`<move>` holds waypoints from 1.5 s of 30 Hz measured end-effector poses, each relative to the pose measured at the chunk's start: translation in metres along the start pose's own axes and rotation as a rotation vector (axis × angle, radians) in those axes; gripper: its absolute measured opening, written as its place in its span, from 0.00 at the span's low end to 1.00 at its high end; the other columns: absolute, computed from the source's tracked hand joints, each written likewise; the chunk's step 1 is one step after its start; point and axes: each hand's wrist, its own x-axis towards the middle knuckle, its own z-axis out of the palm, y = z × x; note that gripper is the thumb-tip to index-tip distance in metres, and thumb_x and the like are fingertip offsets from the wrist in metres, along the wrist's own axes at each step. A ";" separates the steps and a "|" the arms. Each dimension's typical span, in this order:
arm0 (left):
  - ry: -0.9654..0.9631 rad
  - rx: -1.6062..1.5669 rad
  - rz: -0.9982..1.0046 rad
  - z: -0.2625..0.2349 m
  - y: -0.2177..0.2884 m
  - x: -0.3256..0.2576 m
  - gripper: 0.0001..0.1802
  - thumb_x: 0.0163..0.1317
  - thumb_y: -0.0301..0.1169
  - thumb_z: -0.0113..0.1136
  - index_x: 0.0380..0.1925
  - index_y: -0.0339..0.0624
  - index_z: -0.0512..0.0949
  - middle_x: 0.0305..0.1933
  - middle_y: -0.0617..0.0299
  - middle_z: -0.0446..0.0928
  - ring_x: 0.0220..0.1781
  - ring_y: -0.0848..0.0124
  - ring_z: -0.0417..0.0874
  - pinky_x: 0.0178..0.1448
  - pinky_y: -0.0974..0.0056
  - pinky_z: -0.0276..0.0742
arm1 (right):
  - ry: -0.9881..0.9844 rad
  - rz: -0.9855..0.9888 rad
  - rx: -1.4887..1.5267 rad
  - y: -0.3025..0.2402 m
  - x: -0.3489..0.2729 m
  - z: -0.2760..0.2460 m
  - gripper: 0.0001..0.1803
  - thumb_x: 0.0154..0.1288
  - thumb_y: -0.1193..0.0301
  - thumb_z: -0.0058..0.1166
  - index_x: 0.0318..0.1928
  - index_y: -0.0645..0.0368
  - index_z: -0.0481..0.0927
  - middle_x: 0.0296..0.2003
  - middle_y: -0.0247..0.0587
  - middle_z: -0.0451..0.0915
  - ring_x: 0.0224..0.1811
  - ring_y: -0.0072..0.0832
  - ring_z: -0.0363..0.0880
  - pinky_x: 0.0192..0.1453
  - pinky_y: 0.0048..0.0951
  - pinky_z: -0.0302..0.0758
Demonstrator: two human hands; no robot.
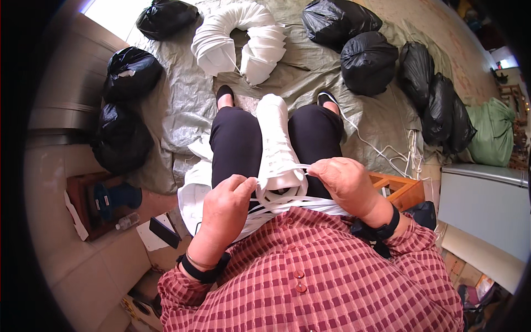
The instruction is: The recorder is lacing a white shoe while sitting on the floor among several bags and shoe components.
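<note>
A white sneaker or shoe upper (274, 130) lies lengthwise between my thighs, its toe pointing away from me and its opening toward my belly. My right hand (344, 182) pinches a white shoelace (302, 166) at the right of the opening, the lace stretched to the eyelets. At the left of the opening, my left hand (225, 207) is closed in a pinch by the lace; the exact spot it grips is partly hidden by the fingers. More loose white laces (276, 206) cross my lap. Beside my left thigh rest more white shoe pieces (193, 191).
A curved row of nested white shoe uppers (238, 39) lies ahead on a grey-green tarp (185, 110). Black bags (369, 62) surround it on both sides. At right are a bundle of white laces (412, 155), a wooden crate (406, 188) and a green sack (492, 133).
</note>
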 end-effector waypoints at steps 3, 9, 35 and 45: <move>-0.050 0.123 0.013 -0.004 0.003 0.005 0.09 0.62 0.22 0.62 0.42 0.41 0.83 0.38 0.57 0.82 0.38 0.56 0.86 0.41 0.56 0.81 | -0.011 0.048 0.059 0.000 0.002 0.006 0.06 0.64 0.79 0.62 0.42 0.60 0.83 0.36 0.46 0.86 0.38 0.44 0.86 0.43 0.39 0.82; -0.222 0.182 0.050 -0.015 0.000 0.018 0.10 0.59 0.21 0.59 0.41 0.42 0.82 0.39 0.58 0.81 0.41 0.57 0.86 0.43 0.56 0.81 | -0.068 0.319 0.302 -0.002 0.004 0.009 0.07 0.65 0.77 0.62 0.43 0.61 0.82 0.36 0.46 0.85 0.39 0.45 0.85 0.45 0.39 0.81; -0.060 0.145 -0.108 0.017 0.017 0.005 0.13 0.66 0.33 0.66 0.42 0.37 0.74 0.37 0.51 0.75 0.38 0.51 0.81 0.42 0.53 0.78 | -0.034 0.116 -0.213 -0.024 -0.003 0.018 0.13 0.66 0.70 0.65 0.45 0.64 0.78 0.34 0.48 0.82 0.37 0.45 0.84 0.41 0.40 0.81; 0.054 0.205 0.133 0.029 0.001 0.002 0.10 0.60 0.25 0.62 0.41 0.37 0.75 0.39 0.54 0.74 0.43 0.55 0.79 0.47 0.53 0.77 | -0.045 0.007 -0.419 -0.030 0.000 0.025 0.13 0.67 0.72 0.57 0.48 0.66 0.79 0.36 0.43 0.81 0.37 0.36 0.82 0.41 0.36 0.81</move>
